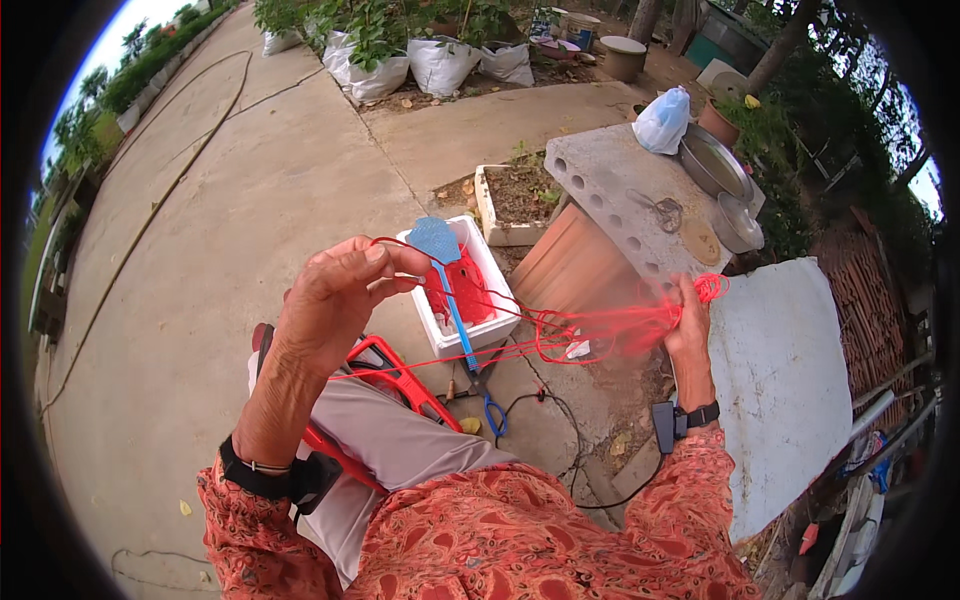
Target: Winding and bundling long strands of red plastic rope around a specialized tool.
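My left hand [335,300] is raised at the left, thumb and fingers pinched on a strand of red string [480,303]. Out to the right, my right hand [688,325] is closed round a looped bundle of the same string, and loops stick out past its fist. Several strands stretch between the hands, blurred near the right one. Below them stands a white foam box [437,335] with red material inside. A blue fly swatter [435,240] lies across the box. Blue-handled scissors [494,415] are just in front of it. A red plastic frame [395,375] is beside my leg.
A concrete slab [625,185] on a brick-coloured support holds a white plastic bag [662,120] and metal pans [715,163]. A pale sheet [775,370] lies at right. A soil-filled planter [515,205] and white plant bags [440,65] stand farther off. A dark cable [572,425] crosses the ground.
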Demonstrator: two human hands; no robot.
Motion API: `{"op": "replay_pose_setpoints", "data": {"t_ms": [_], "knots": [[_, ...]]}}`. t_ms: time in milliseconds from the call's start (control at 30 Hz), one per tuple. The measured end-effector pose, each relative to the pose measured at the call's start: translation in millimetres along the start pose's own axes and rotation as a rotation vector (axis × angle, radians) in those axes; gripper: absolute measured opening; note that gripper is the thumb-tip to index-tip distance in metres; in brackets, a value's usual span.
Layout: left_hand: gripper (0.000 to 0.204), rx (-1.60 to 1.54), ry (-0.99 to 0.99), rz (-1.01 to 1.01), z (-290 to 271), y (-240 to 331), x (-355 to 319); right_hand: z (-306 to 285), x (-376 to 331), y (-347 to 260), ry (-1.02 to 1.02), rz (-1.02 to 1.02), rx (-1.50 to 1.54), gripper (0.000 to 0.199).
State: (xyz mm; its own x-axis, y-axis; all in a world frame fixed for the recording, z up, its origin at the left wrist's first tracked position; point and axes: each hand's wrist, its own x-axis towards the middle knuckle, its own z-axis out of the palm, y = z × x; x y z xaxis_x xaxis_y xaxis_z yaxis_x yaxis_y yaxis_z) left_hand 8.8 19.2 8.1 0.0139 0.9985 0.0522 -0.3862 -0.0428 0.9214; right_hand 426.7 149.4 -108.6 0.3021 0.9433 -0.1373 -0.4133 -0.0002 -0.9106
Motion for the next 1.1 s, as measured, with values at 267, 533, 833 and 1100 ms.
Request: {"op": "replay_pose_setpoints", "data": {"t_ms": [267,533,833,1100], "knots": [[0.017,0.106,-0.092,-0.326,61.0,-75.0,28.5,-41.4,12.5,-87.2,0.028,-0.098,0.036,0.022],[0.014,0.109,-0.147,-0.461,107.2,-102.0,32.9,-68.8,16.6,-148.3,-0.056,-0.158,0.05,0.021],[0.012,0.116,-0.26,-0.519,128.8,-89.0,27.4,-63.2,15.6,-175.0,-0.059,-0.152,0.024,0.022],[0.019,0.159,-0.213,-0.524,130.9,-83.9,22.4,-57.7,8.7,-172.0,0.015,-0.193,0.018,0.021]]}}
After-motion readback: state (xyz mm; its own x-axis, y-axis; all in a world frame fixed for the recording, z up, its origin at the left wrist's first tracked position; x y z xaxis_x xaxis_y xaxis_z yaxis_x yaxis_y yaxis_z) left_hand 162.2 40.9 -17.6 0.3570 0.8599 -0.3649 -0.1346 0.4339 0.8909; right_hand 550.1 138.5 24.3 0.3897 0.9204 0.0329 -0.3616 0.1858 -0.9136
